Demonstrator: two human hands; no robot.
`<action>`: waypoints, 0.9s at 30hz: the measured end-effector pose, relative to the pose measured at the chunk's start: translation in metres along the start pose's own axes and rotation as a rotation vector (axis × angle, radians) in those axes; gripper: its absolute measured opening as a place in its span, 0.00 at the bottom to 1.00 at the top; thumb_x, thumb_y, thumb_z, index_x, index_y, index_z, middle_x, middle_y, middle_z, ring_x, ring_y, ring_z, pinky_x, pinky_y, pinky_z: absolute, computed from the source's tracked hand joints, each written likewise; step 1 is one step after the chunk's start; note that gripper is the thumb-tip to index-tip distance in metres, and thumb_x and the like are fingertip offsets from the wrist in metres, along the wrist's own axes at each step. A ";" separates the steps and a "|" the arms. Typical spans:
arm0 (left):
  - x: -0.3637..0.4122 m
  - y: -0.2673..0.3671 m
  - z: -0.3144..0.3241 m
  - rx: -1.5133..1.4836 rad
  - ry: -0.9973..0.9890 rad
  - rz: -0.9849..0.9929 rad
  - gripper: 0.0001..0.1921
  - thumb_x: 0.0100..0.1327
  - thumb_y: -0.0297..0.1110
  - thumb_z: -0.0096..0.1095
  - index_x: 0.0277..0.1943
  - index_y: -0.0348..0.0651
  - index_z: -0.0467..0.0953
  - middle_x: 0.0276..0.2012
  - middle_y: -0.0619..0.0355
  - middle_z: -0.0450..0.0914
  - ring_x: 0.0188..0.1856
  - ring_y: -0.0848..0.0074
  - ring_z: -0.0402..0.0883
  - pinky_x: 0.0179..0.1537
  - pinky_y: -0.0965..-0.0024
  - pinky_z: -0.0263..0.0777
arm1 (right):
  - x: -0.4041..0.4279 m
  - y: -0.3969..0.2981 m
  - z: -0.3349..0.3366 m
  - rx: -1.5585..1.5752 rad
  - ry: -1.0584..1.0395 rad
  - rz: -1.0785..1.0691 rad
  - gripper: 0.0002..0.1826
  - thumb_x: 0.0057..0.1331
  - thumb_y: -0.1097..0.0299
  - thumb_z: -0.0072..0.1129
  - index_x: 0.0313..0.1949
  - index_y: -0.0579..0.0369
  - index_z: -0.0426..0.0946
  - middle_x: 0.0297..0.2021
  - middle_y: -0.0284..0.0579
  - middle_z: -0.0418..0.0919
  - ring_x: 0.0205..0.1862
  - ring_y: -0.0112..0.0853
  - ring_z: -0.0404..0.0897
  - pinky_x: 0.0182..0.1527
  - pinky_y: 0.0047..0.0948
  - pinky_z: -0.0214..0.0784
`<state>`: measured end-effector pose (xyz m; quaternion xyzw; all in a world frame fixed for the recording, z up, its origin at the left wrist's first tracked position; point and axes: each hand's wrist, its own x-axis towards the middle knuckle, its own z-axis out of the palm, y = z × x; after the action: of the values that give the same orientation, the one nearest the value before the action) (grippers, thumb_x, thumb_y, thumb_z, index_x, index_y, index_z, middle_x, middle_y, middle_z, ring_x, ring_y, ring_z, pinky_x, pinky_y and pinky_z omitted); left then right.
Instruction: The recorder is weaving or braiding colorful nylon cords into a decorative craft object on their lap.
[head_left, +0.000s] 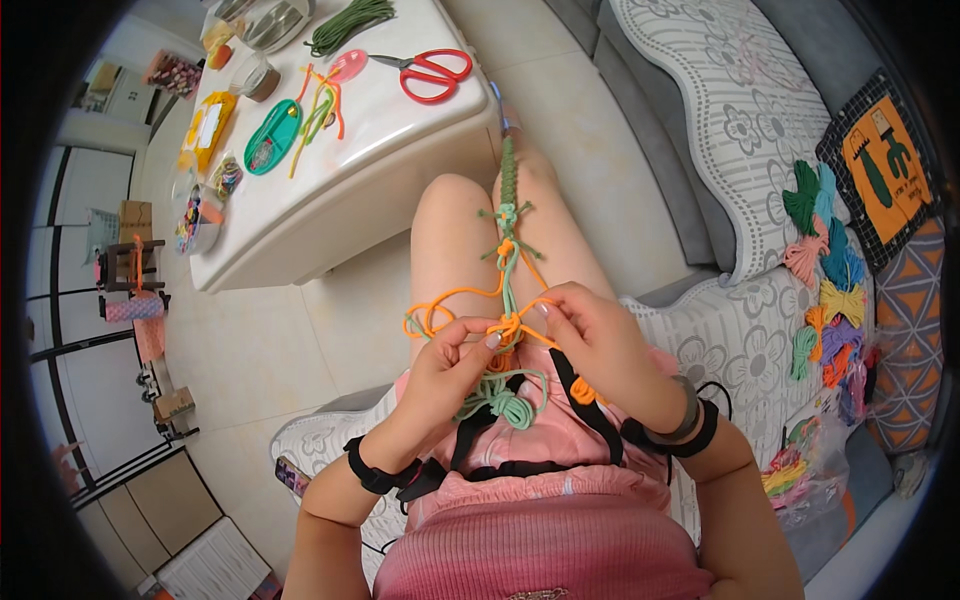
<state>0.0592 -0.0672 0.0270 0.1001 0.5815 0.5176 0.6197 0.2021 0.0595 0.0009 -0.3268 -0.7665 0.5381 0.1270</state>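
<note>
Over the lap, an orange cord knot (508, 327) lies around pale green cords (511, 285). My left hand (455, 360) pinches orange cord at the knot's left side between thumb and fingers. My right hand (589, 337) grips an orange strand to the right of the knot. Above them, a dark green braided cord (508, 176) with knotted side ends runs up between the knees. An orange loop (429, 319) rests on the left thigh. A pale green cord bundle (513, 409) and a small orange bundle (583, 391) hang below the hands.
The white table (360, 161) at upper left holds red-handled scissors (435, 75), a green cord hank (349, 25), a teal oval tray (274, 137) and cord scraps (322, 112). Several coloured cord hanks (841, 304) lie on the sofa at right. A phone (292, 476) lies at left.
</note>
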 end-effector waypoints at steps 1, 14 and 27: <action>0.000 0.001 0.002 0.003 0.036 0.023 0.10 0.68 0.33 0.51 0.49 0.39 0.71 0.19 0.72 0.71 0.17 0.95 0.57 0.18 0.85 0.46 | 0.000 -0.006 -0.002 0.001 -0.002 -0.002 0.11 0.65 0.69 0.53 0.45 0.58 0.70 0.21 0.40 0.75 0.20 0.27 0.75 0.23 0.26 0.64; 0.000 -0.014 0.001 0.214 0.001 0.133 0.07 0.67 0.28 0.53 0.45 0.36 0.69 0.26 0.66 0.74 0.25 0.90 0.68 0.26 0.84 0.59 | -0.003 -0.022 -0.003 0.149 -0.125 -0.054 0.07 0.60 0.72 0.58 0.33 0.61 0.71 0.28 0.41 0.71 0.27 0.25 0.73 0.30 0.22 0.65; 0.000 -0.012 -0.004 0.137 -0.052 0.052 0.04 0.65 0.24 0.47 0.41 0.38 0.67 0.23 0.71 0.66 0.23 0.93 0.60 0.25 0.86 0.53 | 0.017 -0.004 -0.005 0.567 -0.249 0.306 0.11 0.65 0.71 0.51 0.44 0.64 0.70 0.24 0.32 0.72 0.24 0.17 0.69 0.28 0.17 0.63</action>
<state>0.0619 -0.0745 0.0169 0.1707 0.5966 0.4897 0.6125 0.1902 0.0734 0.0034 -0.3216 -0.5382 0.7782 0.0362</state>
